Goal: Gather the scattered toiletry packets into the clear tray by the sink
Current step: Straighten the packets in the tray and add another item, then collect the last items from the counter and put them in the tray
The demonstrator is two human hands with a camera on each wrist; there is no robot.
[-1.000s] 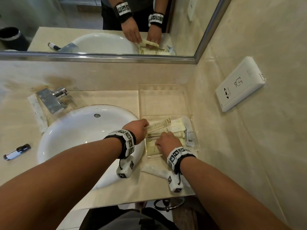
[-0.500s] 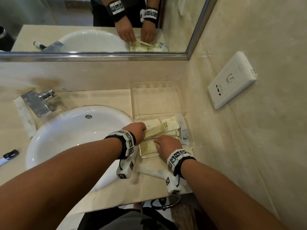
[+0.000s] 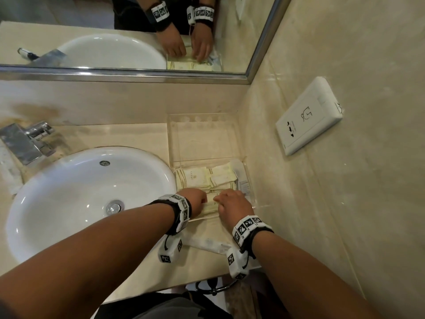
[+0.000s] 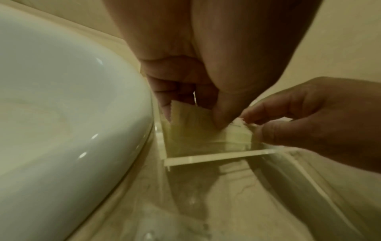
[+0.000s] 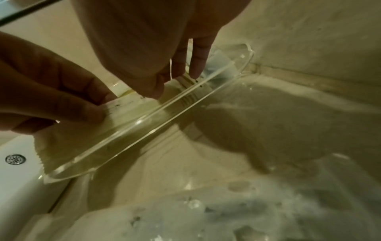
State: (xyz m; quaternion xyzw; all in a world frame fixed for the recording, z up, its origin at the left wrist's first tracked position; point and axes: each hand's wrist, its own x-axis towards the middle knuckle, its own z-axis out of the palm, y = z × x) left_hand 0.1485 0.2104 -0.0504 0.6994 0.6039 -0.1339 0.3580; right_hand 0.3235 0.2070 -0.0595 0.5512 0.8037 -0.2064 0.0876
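A clear tray [image 3: 246,171] stands on the counter right of the sink, against the side wall. Several pale yellow toiletry packets [image 3: 207,178] lie in its near half; the far half shows only bare tray floor. At the tray's near end my left hand [image 3: 204,200] pinches one packet [image 4: 195,130] by its left edge. My right hand [image 3: 219,199] pinches the same packet's right edge between thumb and fingers [image 4: 253,119]. The packet sits low inside the tray, just behind its near wall [image 4: 216,157]. A long white packet [image 3: 207,244] lies on the counter in front of the tray, under my wrists.
The white basin [image 3: 69,192] and chrome faucet [image 3: 27,139] are to the left. Another white packet [image 3: 9,173] lies left of the faucet. A white socket plate [image 3: 308,116] sits on the right wall. The mirror [image 3: 115,31] runs along the back.
Both hands have drawn back from the tray's middle to its near end. The packet that the left hand held tilted above the others now lies low in the tray.
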